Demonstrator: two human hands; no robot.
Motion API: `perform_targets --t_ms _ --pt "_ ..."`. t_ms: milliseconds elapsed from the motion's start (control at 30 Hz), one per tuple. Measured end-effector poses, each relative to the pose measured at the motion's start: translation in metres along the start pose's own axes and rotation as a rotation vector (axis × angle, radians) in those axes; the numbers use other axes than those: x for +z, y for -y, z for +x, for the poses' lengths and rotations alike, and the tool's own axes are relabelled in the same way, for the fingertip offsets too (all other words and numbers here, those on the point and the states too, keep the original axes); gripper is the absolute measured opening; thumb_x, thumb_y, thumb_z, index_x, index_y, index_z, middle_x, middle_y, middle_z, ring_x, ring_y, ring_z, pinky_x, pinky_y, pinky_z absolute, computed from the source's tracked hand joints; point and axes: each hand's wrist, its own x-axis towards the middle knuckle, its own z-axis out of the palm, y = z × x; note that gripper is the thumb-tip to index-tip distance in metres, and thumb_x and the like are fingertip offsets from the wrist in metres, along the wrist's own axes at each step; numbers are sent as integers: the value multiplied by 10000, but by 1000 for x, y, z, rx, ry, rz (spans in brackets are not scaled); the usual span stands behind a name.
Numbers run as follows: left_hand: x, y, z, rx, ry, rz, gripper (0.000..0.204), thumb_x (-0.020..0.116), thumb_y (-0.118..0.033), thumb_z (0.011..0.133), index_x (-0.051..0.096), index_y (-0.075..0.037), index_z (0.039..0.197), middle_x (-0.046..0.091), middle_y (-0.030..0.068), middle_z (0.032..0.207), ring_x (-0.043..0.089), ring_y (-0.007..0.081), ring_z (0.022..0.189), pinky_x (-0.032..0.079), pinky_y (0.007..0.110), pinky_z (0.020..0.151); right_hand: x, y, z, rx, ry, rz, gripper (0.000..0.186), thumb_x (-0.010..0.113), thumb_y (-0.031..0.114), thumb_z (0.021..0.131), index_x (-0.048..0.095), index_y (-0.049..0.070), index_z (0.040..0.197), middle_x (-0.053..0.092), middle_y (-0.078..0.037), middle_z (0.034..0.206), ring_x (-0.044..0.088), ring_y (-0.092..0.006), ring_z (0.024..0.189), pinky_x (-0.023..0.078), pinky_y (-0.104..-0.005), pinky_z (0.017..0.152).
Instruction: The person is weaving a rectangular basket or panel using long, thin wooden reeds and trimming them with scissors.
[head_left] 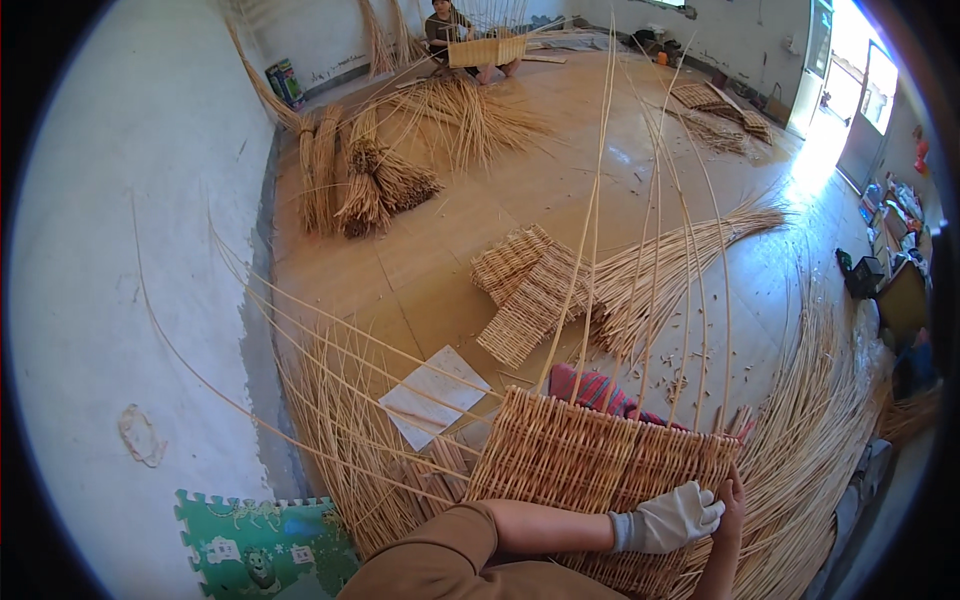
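A woven wicker panel [600, 450] lies across my lap, its long rods rising upward and others fanning out to the left. My left hand [678, 518], in a white glove, reaches across to the panel's right side with its fingers curled closed. Right beside it, my bare right hand [733, 503] is closed at the panel's right edge. Whatever strand the fingers of either hand pinch is too small or hidden to make out. Behind the panel's upper edge shows a red patterned cloth [610, 390].
Loose wicker rods [800, 430] spread on my right, more [335, 420] on my left. Ahead lie finished woven pieces [535, 290], a rod bundle [690, 260] and a white tile [433, 395]. A green foam mat [265, 550] is near left. A person [445, 30] sits far off with another panel.
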Motion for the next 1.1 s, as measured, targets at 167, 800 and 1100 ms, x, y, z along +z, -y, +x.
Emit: perform_targets --t_ms 167,800,1100 --pt "-4 -2 0 9 60 2 369 559 -254 925 656 -88 1240 614 82 1321 594 242 1009 472 399 835 9 -3 -5 -78 44 -4 604 537 345 1128 429 -37 1583 587 -145 1508 625 -240 1288 496 -381 1083" --pt "-5 -5 7 1 95 -9 332 590 -252 910 672 -104 1196 621 89 1307 592 232 990 472 393 805 35 11 -7 -190 -168 68 384 686 129 1042 616 38 1409 690 -36 1163 663 -146 1046 561 -324 911" --pt "-9 -8 -7 -23 86 -57 369 604 -258 906 673 -76 1218 650 105 1267 612 241 983 478 400 816 12 -31 -6 -183 -217 98 392 724 171 1029 654 21 1384 723 -75 1239 684 -173 1104 561 -332 946"
